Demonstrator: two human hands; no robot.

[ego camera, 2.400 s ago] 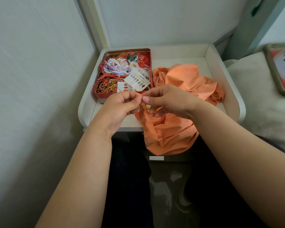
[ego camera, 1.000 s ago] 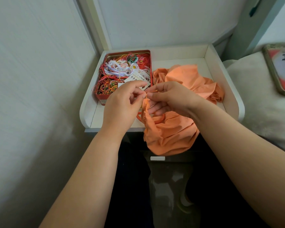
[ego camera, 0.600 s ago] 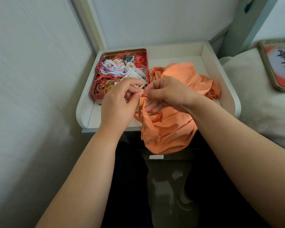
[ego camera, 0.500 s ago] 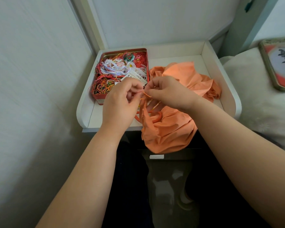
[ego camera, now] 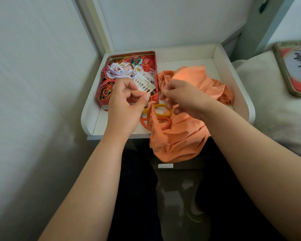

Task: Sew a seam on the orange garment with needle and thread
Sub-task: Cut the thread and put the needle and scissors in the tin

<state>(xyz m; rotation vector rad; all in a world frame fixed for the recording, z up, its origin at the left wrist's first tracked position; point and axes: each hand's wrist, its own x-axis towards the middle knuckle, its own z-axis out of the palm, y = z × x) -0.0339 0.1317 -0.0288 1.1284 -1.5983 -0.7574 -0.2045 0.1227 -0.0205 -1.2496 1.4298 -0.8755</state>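
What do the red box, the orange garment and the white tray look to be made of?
Red box: likely painted metal tin; thin rolled rim with a bare metallic shine.
Orange garment: soft matte woven cloth, perhaps cotton; it crumples in folds and drapes over the tray's edge.
White tray: smooth, rigid, satin white, plastic or painted wood; rounded corners, and the look leaves it open.

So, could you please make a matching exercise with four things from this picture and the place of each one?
Things:
1. orange garment
2. red tin
3. scissors
4. orange thread

Places:
A. pinched in the left hand
B. left part of the white tray, full of threads
C. hanging over the tray's front edge
D. partly under the garment, handles showing

Pairs: 1-C, 2-B, 3-D, 4-A
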